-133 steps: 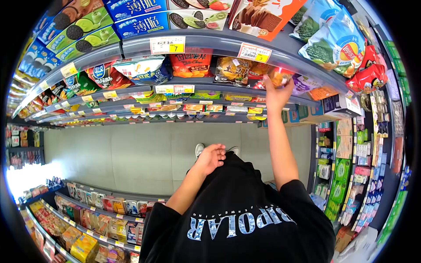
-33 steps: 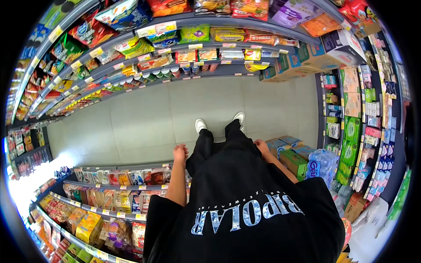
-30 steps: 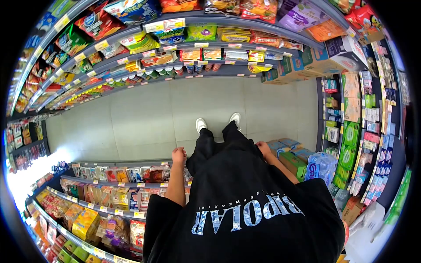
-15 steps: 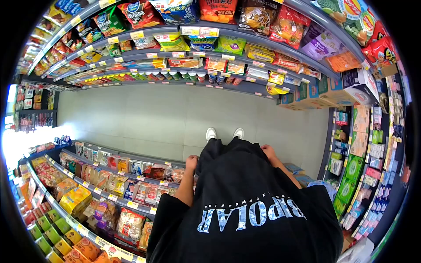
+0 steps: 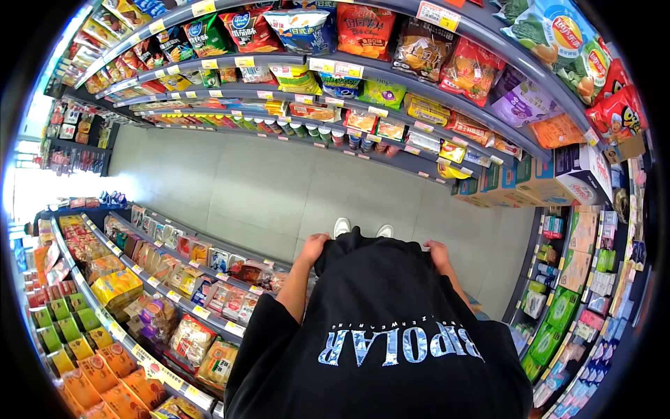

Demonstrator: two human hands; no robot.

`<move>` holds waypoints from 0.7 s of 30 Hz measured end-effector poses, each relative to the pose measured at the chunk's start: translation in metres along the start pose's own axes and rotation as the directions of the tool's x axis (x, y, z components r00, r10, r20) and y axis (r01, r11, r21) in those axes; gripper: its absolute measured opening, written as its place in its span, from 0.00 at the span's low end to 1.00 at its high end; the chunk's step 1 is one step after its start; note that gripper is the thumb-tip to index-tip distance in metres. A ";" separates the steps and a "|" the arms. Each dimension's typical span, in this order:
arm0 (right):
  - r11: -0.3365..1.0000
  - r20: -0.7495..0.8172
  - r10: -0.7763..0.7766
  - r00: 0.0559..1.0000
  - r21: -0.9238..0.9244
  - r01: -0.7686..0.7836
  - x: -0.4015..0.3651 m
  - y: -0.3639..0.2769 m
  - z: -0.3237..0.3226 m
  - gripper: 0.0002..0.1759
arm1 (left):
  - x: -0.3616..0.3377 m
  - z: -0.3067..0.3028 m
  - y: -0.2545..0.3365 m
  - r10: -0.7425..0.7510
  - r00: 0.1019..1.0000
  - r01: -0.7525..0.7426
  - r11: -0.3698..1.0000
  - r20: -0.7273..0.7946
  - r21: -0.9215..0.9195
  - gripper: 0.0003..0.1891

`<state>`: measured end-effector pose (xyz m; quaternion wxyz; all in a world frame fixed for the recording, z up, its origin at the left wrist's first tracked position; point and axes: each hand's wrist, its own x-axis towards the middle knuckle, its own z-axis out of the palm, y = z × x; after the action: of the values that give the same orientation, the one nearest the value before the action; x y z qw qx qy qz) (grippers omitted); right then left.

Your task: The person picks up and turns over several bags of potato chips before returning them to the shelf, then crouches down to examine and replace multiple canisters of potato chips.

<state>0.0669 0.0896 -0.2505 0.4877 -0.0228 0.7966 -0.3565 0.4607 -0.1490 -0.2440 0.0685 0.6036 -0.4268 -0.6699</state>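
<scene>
Where the pale tiled floor [image 5: 279, 181] runs between stocked shelves, the person's left hand [image 5: 314, 248] and right hand [image 5: 437, 255] are lowered beside the black shirt [image 5: 419, 297], which fills the space between them. I cannot tell whether either grips its cloth. Ahead, a red snack bag [image 5: 365, 31] stands among others; cartons [image 5: 499, 183] line the right end.

Blk tee [image 5: 391, 279] w/ short sleeves [image 5: 269, 328], blue-white BIPOLAR print [image 5: 396, 348] (kinda camo-ish), white shoes [image 5: 341, 227].

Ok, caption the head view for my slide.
Left hand and right hand flank a black short-sleeved shirt in a grey-tiled aisle of packaged snacks.
</scene>
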 end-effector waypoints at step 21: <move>0.829 -0.008 -0.326 0.945 -0.484 0.282 0.071 0.000 0.032 0.15 | -0.093 0.010 -0.152 -0.032 0.838 0.128 0.982 -0.544 0.141 0.12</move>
<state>0.0552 0.0452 -0.3128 0.3673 -0.2522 0.8669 -0.2234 0.5412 0.0079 -0.2746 0.1054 0.7885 -0.4206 -0.4361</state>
